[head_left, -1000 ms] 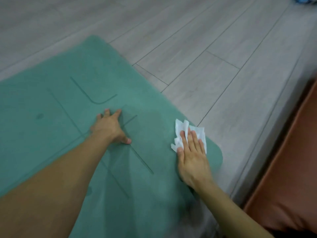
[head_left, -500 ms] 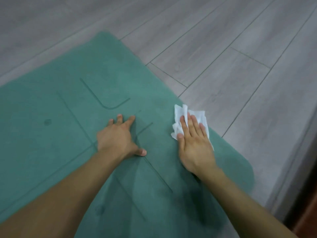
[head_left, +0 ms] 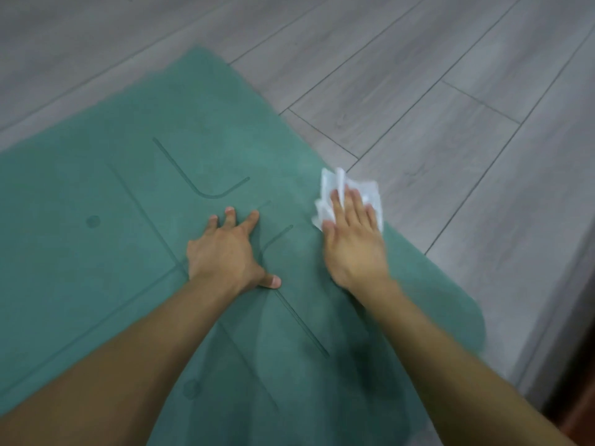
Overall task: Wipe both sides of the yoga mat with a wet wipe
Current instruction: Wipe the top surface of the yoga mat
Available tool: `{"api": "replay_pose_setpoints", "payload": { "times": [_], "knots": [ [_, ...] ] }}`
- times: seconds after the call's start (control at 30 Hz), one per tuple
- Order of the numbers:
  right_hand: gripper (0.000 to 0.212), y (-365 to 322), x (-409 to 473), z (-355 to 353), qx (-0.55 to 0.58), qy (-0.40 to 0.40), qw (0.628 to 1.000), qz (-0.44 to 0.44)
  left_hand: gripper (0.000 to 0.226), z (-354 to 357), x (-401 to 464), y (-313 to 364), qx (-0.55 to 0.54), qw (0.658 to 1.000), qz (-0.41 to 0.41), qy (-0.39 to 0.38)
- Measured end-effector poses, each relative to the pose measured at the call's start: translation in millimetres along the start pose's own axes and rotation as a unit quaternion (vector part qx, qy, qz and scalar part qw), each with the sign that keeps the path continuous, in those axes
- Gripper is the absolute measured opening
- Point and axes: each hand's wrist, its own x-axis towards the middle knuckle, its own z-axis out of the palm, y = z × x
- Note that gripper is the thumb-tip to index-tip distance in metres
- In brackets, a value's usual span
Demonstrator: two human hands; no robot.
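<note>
Right hand (head_left: pixel 352 243) flat, fingers straight, pressing the crumpled white wipe (head_left: pixel 349 196) onto the mat (head_left: pixel 112 194) at its right edge; left hand (head_left: pixel 225 252) spread flat on the mat beside it, holding nothing. Mat is teal with darker alignment lines, flat on the grey plank floor (head_left: pixel 434 107), rounded corner near the right forearm. Nothing blocks the wipe.

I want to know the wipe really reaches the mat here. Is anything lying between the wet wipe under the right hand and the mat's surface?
Nothing visible does. The right hand presses the white wet wipe flat against the green yoga mat near its edge by the floor. The left hand rests on the mat beside it, apart from the wipe.
</note>
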Motion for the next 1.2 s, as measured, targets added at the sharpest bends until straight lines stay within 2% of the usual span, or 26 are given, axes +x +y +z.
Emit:
{"api": "replay_pose_setpoints", "payload": {
  "times": [0.07,0.13,0.2,0.33,0.43,0.57,0.67,0.73,0.8,0.87,1.03,1.13,1.2],
  "knots": [
    [0.059,18.3,-64.6,-6.2,0.001,0.006,0.999,0.032,0.146,0.0,-2.4,0.3,0.004,1.000,0.003,0.002],
    [0.060,18.3,-77.9,-5.4,-0.008,0.018,0.998,0.055,0.145,2.0,-1.9,-1.5,0.010,1.000,0.005,0.002],
    [0.062,-4.6,-36.9,-3.0,-0.020,0.009,0.998,0.064,0.145,2.0,-0.6,-2.0,0.007,1.000,0.008,0.001],
    [0.063,-64.6,97.7,10.8,-0.006,-0.027,1.000,-0.007,0.144,1.7,-0.8,-0.6,0.004,1.000,0.002,0.009],
    [0.062,-67.8,115.3,12.3,-0.026,-0.051,0.998,-0.027,0.144,1.7,0.7,0.0,0.008,1.000,-0.001,0.003],
    [0.059,5.1,7.8,0.7,0.012,-0.007,1.000,-0.006,0.144,-0.1,-1.0,0.7,0.004,1.000,-0.004,-0.005],
    [0.059,66.5,-119.7,-18.9,0.009,0.011,0.997,0.076,0.142,-2.2,-2.0,2.6,0.006,1.000,-0.003,-0.012],
    [0.062,83.0,-187.5,-28.5,-0.003,-0.016,0.991,0.130,0.144,-1.5,-2.9,2.8,0.003,1.000,-0.006,-0.016],
    [0.064,81.8,-207.3,-25.9,-0.003,-0.026,0.987,0.160,0.145,-0.7,-2.1,2.5,-0.002,1.000,-0.007,-0.025],
    [0.064,69.9,-187.7,-17.8,-0.003,-0.008,0.986,0.165,0.146,1.0,-2.4,3.4,-0.011,1.000,-0.006,-0.029],
    [0.063,7.9,-58.9,4.0,-0.008,-0.011,0.999,0.037,0.146,2.5,-1.6,1.8,-0.004,1.000,-0.008,-0.014],
    [0.063,-48.6,30.7,9.6,-0.022,-0.055,0.995,-0.077,0.146,0.3,-3.7,2.7,-0.005,1.000,-0.016,0.001],
    [0.061,-64.8,60.7,10.0,-0.036,-0.085,0.986,-0.137,0.147,-0.8,-6.1,3.9,-0.018,0.999,-0.027,0.008]
  ]
}}
